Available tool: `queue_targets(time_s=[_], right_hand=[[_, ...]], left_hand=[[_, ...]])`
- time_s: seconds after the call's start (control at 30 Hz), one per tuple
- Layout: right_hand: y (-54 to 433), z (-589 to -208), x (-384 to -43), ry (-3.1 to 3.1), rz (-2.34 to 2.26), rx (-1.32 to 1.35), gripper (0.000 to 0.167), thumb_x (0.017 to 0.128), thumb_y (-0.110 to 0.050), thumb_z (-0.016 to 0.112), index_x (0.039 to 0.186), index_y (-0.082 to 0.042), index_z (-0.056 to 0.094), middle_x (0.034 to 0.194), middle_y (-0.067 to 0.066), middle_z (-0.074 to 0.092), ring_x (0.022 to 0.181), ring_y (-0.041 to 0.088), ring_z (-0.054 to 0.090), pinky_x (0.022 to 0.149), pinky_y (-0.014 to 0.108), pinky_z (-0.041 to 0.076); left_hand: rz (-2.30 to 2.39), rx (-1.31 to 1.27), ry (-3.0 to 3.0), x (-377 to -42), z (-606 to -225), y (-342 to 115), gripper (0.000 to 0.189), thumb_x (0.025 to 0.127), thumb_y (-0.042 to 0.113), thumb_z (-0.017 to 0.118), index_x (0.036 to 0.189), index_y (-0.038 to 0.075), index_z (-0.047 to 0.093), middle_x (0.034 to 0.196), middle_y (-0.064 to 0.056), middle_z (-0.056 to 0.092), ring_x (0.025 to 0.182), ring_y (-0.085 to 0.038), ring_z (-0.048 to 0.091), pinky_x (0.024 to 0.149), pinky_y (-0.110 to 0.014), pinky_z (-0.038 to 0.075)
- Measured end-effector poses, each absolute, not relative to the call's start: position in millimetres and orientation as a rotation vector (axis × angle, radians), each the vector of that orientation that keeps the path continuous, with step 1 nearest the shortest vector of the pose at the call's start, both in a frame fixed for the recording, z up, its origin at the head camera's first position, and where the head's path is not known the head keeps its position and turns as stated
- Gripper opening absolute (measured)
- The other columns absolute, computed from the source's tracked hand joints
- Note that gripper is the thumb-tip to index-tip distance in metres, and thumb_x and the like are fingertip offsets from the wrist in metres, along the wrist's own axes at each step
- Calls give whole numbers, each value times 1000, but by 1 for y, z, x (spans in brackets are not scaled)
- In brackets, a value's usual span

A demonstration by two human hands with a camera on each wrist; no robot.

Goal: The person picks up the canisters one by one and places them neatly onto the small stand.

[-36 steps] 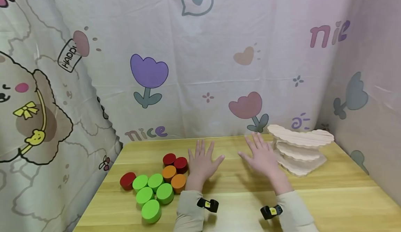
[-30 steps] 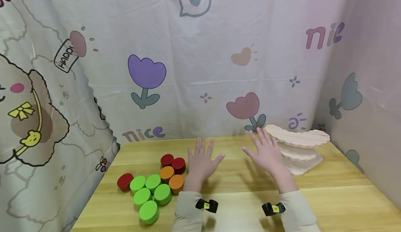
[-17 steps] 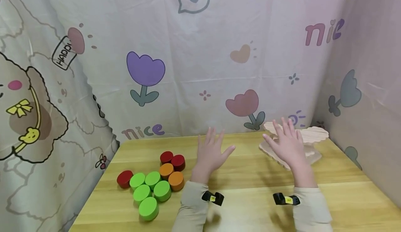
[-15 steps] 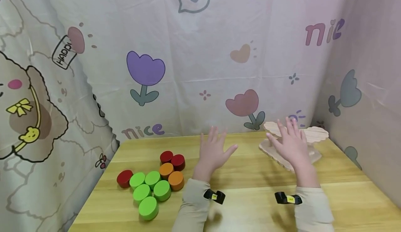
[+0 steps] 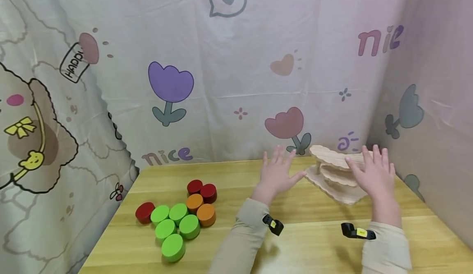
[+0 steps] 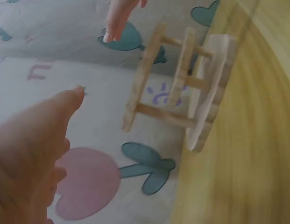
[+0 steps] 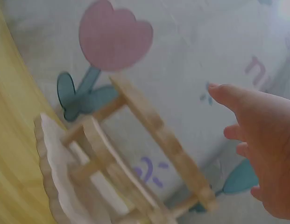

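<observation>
Head view: left hand (image 5: pixel 278 177) and right hand (image 5: pixel 377 180) both have fingers spread, nothing gripped, around the tiered wooden stand (image 5: pixel 338 176) right of centre in the frame. Looks like the reach stage imo; gripping it would need both closer, fingers curled.

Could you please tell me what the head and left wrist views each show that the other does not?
Only head: the red, orange and green discs and the black wrist devices. Only left wrist: the purple print on the curtain seen through a gap in the wooden stand. Both: the left hand, right hand, stand, table and curtain.
</observation>
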State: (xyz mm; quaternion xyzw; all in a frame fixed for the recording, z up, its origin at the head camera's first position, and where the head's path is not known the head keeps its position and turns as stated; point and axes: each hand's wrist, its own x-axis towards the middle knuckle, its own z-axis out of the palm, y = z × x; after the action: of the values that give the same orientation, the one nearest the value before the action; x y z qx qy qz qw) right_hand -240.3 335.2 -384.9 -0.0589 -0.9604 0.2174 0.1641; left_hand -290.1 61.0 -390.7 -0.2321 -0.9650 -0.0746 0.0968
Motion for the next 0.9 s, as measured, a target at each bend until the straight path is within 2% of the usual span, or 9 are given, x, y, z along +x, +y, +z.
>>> queue_targets(time_s=[0.23,0.43,0.9], right_hand=[[359,-402,-238,-2744,707,-251,88,98,-63,27,154,-2,-5,155,25,-23,142,45,-30,108,73,-10],[373,-411,-238,-2729,730,-296,90,98,-62,28,153,1,-5,155,28,-21,142,46,-28,107,74,-8],[383,-421,-239,-2746,783,-314,92,98,-62,28,151,6,-6,155,32,-11,143,49,-23,107,74,-5]], left_hand=[[-237,-748,-2855,-298,-399,92,78,91,76,24,156,37,3,166,3,4,153,-16,-3,122,-54,6],[-250,-783,-2886,-302,-404,117,79,91,75,29,156,37,5,165,7,3,153,-13,-3,122,-52,5],[-245,-830,-2914,-302,-417,140,78,90,76,27,155,39,6,165,10,5,153,-11,-2,122,-51,8]])
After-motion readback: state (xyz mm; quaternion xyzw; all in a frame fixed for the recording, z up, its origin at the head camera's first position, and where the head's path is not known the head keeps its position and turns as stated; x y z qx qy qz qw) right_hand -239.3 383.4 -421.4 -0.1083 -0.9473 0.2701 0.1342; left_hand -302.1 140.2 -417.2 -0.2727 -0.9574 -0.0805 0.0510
